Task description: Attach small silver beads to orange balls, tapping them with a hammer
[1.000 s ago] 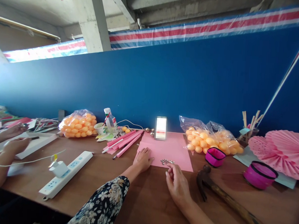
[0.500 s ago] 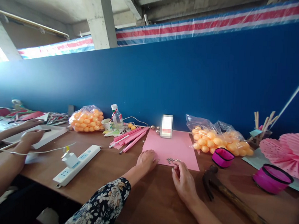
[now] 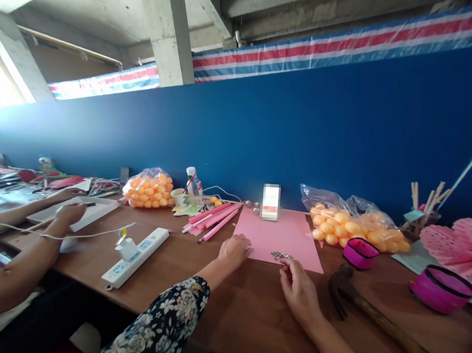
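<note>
Left hand (image 3: 234, 249) has slid slightly left, away from the small metal pieces (image 3: 282, 256) — they're still heaped near the pink sheet's (image 3: 276, 235) near edge, so the action's still there. Right hand's (image 3: 300, 289) fingers are bent at the heap; can't tell if either hand's gripping anything. Brown table (image 3: 247, 310), claw hammer (image 3: 383, 319) right, blue partition (image 3: 238, 134) far.

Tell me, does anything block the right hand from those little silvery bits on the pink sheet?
Nothing visible does: the right hand is beside the silvery bits on the pink sheet, though contact is unclear. The hammer lies off to that hand's right.
</note>
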A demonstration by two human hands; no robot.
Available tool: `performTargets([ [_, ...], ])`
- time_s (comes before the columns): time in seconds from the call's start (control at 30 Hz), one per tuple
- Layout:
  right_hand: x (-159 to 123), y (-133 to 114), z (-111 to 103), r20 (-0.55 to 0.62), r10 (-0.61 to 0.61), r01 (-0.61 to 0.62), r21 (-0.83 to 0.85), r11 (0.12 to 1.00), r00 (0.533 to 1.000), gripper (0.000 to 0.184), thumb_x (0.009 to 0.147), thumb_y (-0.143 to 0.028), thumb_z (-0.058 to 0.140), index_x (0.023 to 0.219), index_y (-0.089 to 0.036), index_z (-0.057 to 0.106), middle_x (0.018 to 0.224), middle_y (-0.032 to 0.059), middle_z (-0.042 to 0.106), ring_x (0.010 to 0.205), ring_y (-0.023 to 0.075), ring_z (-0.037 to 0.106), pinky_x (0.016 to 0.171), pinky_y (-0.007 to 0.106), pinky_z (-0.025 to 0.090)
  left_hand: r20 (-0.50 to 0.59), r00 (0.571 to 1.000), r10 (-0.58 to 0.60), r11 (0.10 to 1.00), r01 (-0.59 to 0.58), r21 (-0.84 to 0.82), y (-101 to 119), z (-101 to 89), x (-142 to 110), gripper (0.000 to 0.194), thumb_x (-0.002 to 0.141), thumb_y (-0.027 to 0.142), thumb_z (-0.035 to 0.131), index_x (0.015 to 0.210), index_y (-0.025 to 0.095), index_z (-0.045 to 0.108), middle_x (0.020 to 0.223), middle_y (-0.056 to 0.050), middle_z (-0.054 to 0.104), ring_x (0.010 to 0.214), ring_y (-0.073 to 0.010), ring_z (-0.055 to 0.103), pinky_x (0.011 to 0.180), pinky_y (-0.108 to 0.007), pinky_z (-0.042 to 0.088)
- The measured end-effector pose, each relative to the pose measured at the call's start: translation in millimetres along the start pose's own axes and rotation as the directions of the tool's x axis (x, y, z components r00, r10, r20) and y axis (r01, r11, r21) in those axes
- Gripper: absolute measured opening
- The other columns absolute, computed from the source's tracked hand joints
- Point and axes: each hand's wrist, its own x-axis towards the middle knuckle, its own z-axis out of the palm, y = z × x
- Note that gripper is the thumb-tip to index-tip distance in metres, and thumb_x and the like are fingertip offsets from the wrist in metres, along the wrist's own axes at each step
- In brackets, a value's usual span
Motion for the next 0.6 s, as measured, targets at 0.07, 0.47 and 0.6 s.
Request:
performTargets([
  [0.07,0.2,1.8,2.0,0.011,0.007,-0.007,0.002,1.0,1.0,0.021,0.084,-0.021,0.039,0.103,-0.02,0.047,0.091,0.005,0.055,0.077,0.0157,0.056,0.069,0.028,0.048,-0.016,0.998,-0.054,0.998,0.054,0.03,-17.2,-8.5,13.2,0.027,0.085,0.032,0.038,0.097,0.023,0.061,0.101,-0.006,0.059,0.096,-0.0179,0.053,0.082,-0.029,0.043],
  [0.47,6.2,-4.4,7.9,0.051,-0.019,0.023,-0.064,0.998,0.999,0.022,0.081,-0.013,0.037,0.1,-0.02,0.048,0.089,0.0065,0.057,0.077,0.0169,0.058,0.066,0.028,0.049,-0.236,0.949,-0.21,0.933,0.267,0.24,-121.7,-29.8,116.3,0.044,0.081,0.009,0.028,0.121,0.016,0.047,0.13,-0.016,0.042,0.116,-0.0287,0.04,0.091,-0.046,0.035],
  [0.6,7.7,-8.6,5.2,0.071,0.032,-0.027,-0.067,0.997,0.997,0.026,0.077,-0.008,0.039,0.098,-0.021,0.048,0.088,0.005,0.056,0.078,0.0169,0.056,0.067,0.027,0.047,-0.24,0.963,-0.126,0.942,0.192,0.275,-136.9,-22.7,141.1,0.05,0.079,0.005,0.027,0.125,0.016,0.042,0.137,-0.015,0.032,0.126,-0.0297,0.026,0.094,-0.049,0.031],
])
